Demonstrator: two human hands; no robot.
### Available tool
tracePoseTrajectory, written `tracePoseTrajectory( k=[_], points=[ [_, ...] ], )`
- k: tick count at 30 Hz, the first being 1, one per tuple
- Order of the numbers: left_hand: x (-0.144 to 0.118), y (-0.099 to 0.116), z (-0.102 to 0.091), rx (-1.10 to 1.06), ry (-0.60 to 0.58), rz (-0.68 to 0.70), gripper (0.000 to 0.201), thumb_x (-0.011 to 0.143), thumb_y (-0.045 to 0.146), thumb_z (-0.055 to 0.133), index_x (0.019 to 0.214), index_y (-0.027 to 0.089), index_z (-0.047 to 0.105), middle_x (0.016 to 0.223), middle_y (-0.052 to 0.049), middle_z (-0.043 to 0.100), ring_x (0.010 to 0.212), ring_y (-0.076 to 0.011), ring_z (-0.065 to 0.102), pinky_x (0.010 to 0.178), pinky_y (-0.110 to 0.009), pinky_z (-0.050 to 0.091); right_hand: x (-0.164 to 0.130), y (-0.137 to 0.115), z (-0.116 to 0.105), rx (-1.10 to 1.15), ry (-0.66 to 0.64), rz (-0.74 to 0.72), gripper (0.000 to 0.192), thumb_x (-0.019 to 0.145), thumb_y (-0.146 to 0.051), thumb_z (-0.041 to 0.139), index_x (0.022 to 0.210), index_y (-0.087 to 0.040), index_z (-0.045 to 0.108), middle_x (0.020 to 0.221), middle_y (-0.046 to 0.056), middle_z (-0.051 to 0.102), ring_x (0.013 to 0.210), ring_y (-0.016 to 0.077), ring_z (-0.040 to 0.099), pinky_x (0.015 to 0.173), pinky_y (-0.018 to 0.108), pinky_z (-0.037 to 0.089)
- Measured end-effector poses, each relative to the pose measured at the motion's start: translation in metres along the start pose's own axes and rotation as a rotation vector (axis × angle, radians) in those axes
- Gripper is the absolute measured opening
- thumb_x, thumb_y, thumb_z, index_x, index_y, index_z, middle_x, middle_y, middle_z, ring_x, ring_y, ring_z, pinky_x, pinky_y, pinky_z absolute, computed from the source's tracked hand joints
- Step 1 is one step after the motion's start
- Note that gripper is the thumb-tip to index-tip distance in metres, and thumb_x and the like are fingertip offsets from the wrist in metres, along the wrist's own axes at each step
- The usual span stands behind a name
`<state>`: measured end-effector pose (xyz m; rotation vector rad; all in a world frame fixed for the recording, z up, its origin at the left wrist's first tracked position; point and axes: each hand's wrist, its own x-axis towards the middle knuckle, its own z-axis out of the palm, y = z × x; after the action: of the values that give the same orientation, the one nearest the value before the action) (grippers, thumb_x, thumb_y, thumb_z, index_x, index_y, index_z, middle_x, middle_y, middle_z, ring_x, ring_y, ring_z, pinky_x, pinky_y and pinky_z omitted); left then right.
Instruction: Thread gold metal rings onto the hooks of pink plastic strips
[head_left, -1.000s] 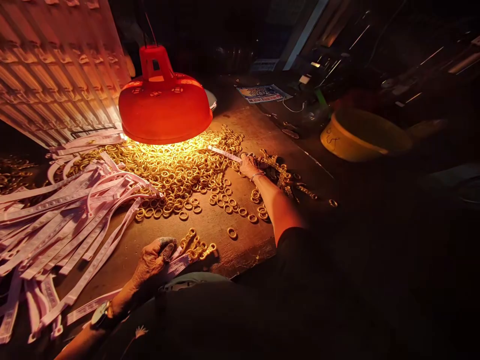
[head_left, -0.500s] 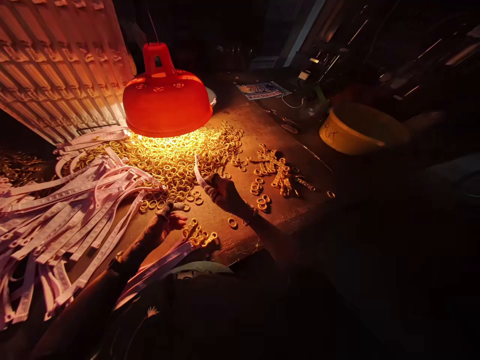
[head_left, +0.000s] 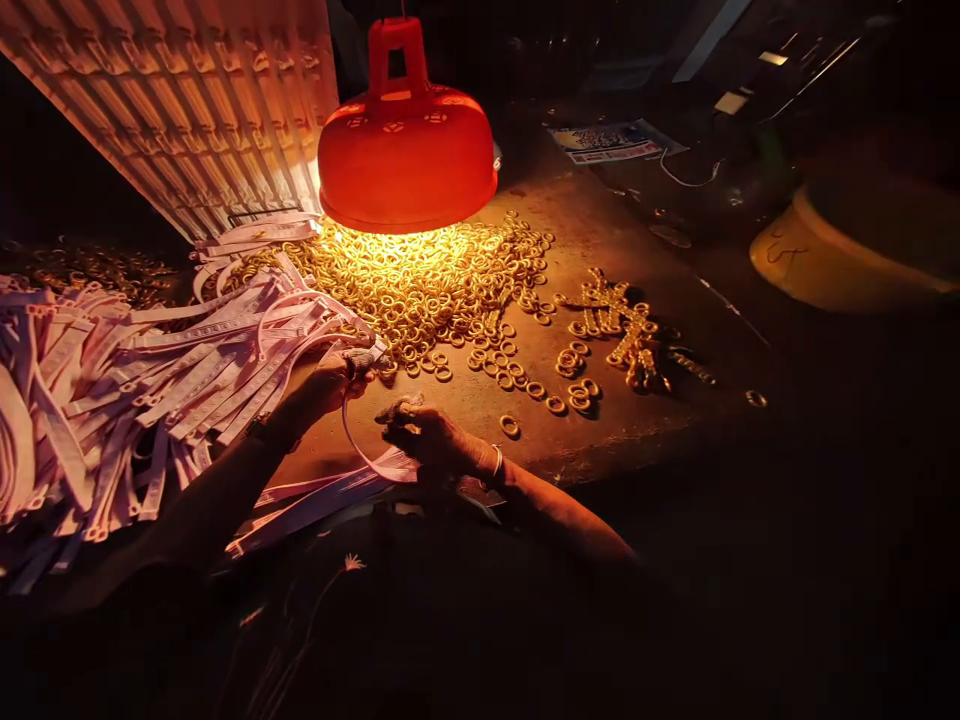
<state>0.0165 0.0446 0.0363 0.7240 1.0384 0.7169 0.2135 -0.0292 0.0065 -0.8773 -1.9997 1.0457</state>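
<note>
A pale plastic strip [head_left: 358, 450] is held between the two hands, bent into a loop near the front edge of the table [head_left: 592, 440]. The left hand [head_left: 326, 385] is closed on the upper end of the strip, with the fingers pinched narrow beside a gold ring at the edge of the pile. The right hand [head_left: 427, 440] is closed on the lower end, close to the body. The strip seems to be kept curved like this so that both ends stay within reach of the fingers — this is only a judgement.

The heap of gold rings [head_left: 427, 275] is spread directly under the red lamp [head_left: 406, 150], probably because only this place is well lit. A big bundle of loose strips [head_left: 150, 370] lies to the left, touching the heap and just beside the left hand. Small rows of rings [head_left: 517, 375] and some ring clusters [head_left: 622, 325] lie to the right, apart from the heap. A yellow bowl [head_left: 840, 265] stands far to the right in the dark. A few flat strips lie under the wrists — they crowd the working space a little.
</note>
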Motion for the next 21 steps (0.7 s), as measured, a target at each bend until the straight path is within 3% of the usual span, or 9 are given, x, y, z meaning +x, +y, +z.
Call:
tracePoseTrajectory(
  k=[2, 4, 8, 12, 16, 21],
  points=[
    [-0.01, -0.005, -0.008, 0.065, -0.003, 0.011, 0.023, 0.063, 0.022, 0.075, 0.071, 0.015, 0.055, 0.054, 0.003, 0.052, 0.039, -0.002, 0.033, 0.039, -0.016, 0.021, 0.007, 0.009, -0.01, 0.064, 0.177, 0.078, 0.027, 0.091, -0.034, 0.054, 0.102, -0.016, 0.071, 0.097, 0.01, 0.072, 0.089, 0.0183, 0.065, 0.085, 0.032, 0.052],
    [-0.018, -0.009, -0.012, 0.139, -0.012, -0.012, 0.028, 0.066, 0.033, 0.077, 0.071, 0.015, 0.056, 0.054, 0.002, 0.053, 0.038, -0.0011, 0.027, 0.039, -0.017, 0.014, 0.018, 0.016, -0.02, 0.15, 0.232, 0.159, 0.035, 0.089, -0.035, 0.057, 0.117, -0.018, 0.068, 0.106, 0.01, 0.073, 0.102, 0.0212, 0.064, 0.095, 0.037, 0.051],
    [-0.03, -0.015, -0.01, 0.216, -0.013, -0.041, 0.038, 0.072, 0.049, 0.074, 0.079, 0.013, 0.061, 0.056, 0.002, 0.052, 0.038, -0.0016, 0.024, 0.04, -0.02, 0.011, 0.042, 0.027, -0.029, 0.395, 0.091, 0.232, 0.052, 0.082, -0.041, 0.067, 0.129, -0.02, 0.062, 0.116, 0.01, 0.072, 0.111, 0.024, 0.063, 0.104, 0.041, 0.048],
    [-0.034, -0.021, -0.012, 0.241, -0.005, -0.019, 0.038, 0.077, 0.048, 0.073, 0.083, 0.012, 0.064, 0.06, -0.001, 0.053, 0.043, -0.0041, 0.031, 0.042, -0.022, 0.011, 0.057, 0.032, -0.026, 0.556, -0.099, 0.206, 0.06, 0.077, -0.044, 0.073, 0.131, -0.021, 0.061, 0.123, 0.01, 0.068, 0.123, 0.0248, 0.058, 0.112, 0.041, 0.043],
    [-0.032, -0.023, -0.016, 0.275, 0.026, -0.008, 0.033, 0.078, 0.042, 0.072, 0.083, 0.01, 0.066, 0.064, -0.002, 0.056, 0.046, -0.0049, 0.035, 0.043, -0.022, 0.017, 0.06, 0.038, -0.021, 0.627, -0.185, 0.224, 0.051, 0.079, -0.043, 0.073, 0.122, -0.017, 0.063, 0.113, 0.009, 0.069, 0.105, 0.0204, 0.065, 0.099, 0.036, 0.051],
    [-0.028, -0.024, -0.012, 0.405, 0.121, 0.024, 0.03, 0.069, 0.039, 0.076, 0.075, 0.013, 0.063, 0.059, 0.001, 0.054, 0.044, -0.0065, 0.038, 0.042, -0.022, 0.028, 0.055, 0.045, -0.013, 0.652, -0.105, 0.393, 0.047, 0.071, -0.046, 0.08, 0.102, -0.015, 0.065, 0.085, 0.001, 0.067, 0.069, 0.011, 0.063, 0.067, 0.025, 0.054]
  ],
)
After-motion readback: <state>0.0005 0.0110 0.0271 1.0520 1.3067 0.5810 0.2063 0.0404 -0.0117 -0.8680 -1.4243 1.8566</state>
